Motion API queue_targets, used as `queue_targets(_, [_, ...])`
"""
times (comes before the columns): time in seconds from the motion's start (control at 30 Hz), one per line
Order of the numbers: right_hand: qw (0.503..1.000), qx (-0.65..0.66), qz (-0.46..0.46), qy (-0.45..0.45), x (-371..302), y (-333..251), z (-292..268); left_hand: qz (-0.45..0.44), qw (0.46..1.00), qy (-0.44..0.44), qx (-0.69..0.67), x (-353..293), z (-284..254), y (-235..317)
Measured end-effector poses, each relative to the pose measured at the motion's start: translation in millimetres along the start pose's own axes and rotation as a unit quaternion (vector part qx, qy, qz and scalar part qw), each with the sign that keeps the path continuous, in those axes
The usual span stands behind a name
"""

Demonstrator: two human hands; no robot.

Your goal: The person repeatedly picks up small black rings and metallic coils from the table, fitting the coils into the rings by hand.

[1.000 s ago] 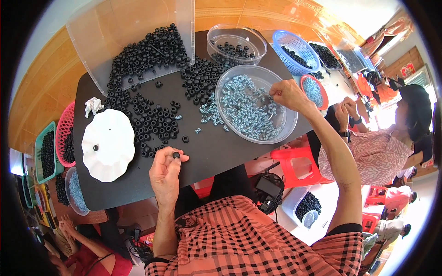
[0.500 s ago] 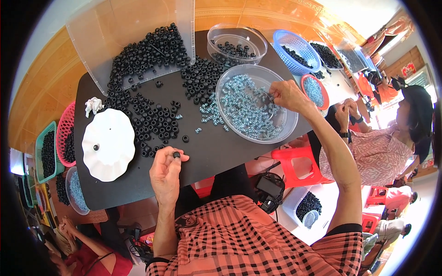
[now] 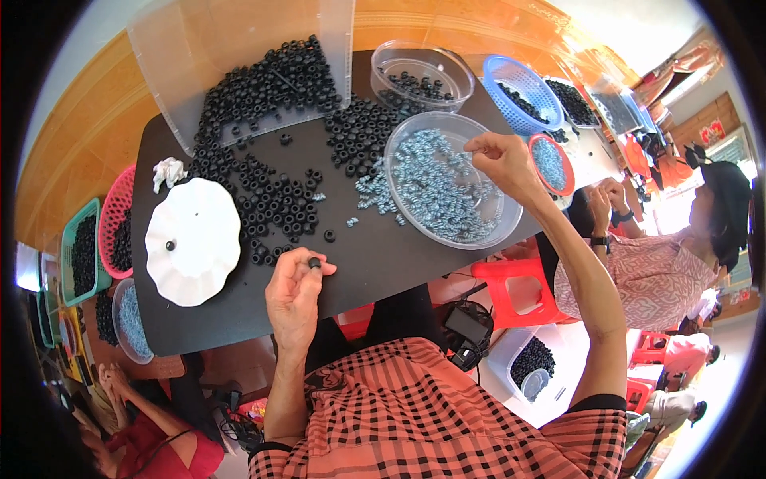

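My left hand (image 3: 294, 307) is closed near the table's front edge, pinching a small round black plastic piece (image 3: 314, 263) between thumb and fingers. My right hand (image 3: 509, 166) is over the right rim of a clear round bowl (image 3: 513, 223), its thumb and forefinger pinched together. Whatever they hold, if anything, is too small to make out. In the bowl lie many small blue-and-white striped pieces (image 3: 435, 180), and some have spilled beside it. Loose black pieces with round holes (image 3: 279, 203) spread over the dark table beyond my left hand.
A clear bin (image 3: 163, 96) tipped on its side spills black pieces. A scalloped white plate (image 3: 199, 267) carries one black piece; crumpled tissue (image 3: 169, 172) lies behind it. Another clear tub (image 3: 423, 100) and a blue basket (image 3: 523, 120) stand at the back. People sit on both sides.
My right hand has risen slightly from the blue pieces toward the bowl's rim. The left still pinches its black piece. The whole view has shifted a little.
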State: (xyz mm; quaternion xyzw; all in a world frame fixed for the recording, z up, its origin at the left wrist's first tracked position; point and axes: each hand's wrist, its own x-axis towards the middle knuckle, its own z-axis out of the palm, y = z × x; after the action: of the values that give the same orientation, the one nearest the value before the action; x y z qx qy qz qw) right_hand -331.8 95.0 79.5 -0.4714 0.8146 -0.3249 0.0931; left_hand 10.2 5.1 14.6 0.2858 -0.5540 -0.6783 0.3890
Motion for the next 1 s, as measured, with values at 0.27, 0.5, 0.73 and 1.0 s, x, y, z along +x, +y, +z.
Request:
queue_targets(0.27, [0.938,0.327,-0.016,-0.113,-60,-112,82,-0.033,0.998,-0.011,-0.056,4,3,6])
queue_targets(0.5, [0.874,0.452,-0.047,-0.17,-67,-130,138,-0.034,0.998,-0.011,-0.048,5,-7,0])
queue_targets(0.73, [0.857,0.481,-0.083,-0.165,-66,-123,149,-0.026,0.995,-0.001,-0.096,8,-4,4])
queue_targets(1.0, [0.859,0.492,-0.084,-0.113,-71,-123,158,-0.036,0.999,0.011,-0.018,7,-3,8])
